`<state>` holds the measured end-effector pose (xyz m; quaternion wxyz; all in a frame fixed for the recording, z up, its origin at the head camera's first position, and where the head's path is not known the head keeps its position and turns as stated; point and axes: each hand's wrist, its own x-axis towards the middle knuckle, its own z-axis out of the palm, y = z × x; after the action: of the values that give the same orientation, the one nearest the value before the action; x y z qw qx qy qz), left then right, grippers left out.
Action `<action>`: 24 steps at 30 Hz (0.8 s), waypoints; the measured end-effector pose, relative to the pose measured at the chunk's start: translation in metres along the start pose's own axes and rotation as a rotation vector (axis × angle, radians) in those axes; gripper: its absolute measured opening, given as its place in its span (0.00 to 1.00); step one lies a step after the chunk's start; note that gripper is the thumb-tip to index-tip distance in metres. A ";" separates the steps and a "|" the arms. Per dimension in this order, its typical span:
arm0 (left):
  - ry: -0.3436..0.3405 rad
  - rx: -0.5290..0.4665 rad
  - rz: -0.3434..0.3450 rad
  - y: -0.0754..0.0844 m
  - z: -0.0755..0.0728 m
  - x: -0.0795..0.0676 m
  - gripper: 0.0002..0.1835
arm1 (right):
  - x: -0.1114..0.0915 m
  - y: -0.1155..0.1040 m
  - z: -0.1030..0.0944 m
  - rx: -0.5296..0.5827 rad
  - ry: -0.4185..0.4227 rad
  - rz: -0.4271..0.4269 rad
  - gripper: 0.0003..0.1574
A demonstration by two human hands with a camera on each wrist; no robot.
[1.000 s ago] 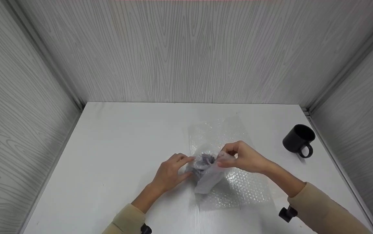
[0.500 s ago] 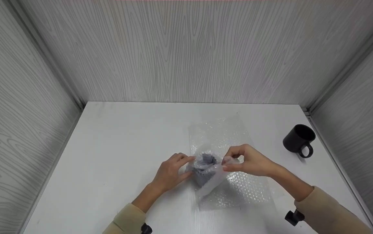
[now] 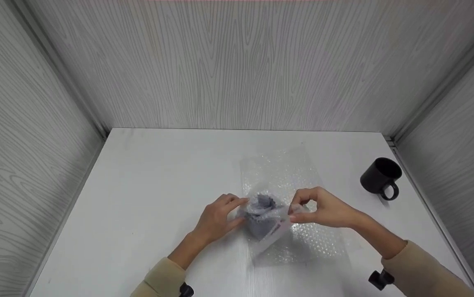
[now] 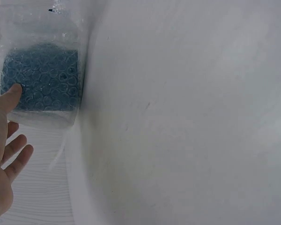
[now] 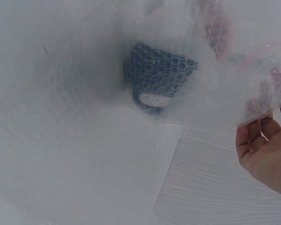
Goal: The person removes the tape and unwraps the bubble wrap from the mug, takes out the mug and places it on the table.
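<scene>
A dark blue-grey mug [image 3: 260, 225] stands loosely wrapped in bubble wrap [image 5: 215, 98], mouth up. Its handle [image 5: 139, 104] shows through the plastic in the right wrist view. My left hand [image 3: 217, 216] holds the wrapped mug from the left; in the left wrist view the thumb [image 4: 11, 96] presses its side and the other fingers are spread lower down. To the right of the mug, my right hand [image 3: 329, 208] pinches the loose edge of the wrap between thumb and fingers, stretching it out as a flap.
A flat sheet of bubble wrap [image 3: 278, 171] lies on the white table [image 3: 158, 173] behind and right of the wrapped mug. Toward the right edge a black mug [image 3: 373, 179] lies tilted, its handle facing the front. Grey wood-grain panels [image 3: 237, 66] enclose the back and sides.
My right hand has drawn the wrap's edge rightward and slightly toward me, opening the flap away from the mug, more of which now shows. My left hand has stayed in place.
</scene>
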<state>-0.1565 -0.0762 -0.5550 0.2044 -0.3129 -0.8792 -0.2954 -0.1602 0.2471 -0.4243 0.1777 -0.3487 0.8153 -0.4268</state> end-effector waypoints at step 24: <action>0.000 -0.030 -0.010 0.002 -0.002 0.000 0.29 | -0.012 0.010 0.000 0.039 0.019 -0.146 0.09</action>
<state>-0.1550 -0.0763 -0.5531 0.1981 -0.3113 -0.8764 -0.3094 -0.1560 0.2593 -0.4323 0.1448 -0.3997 0.7809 -0.4576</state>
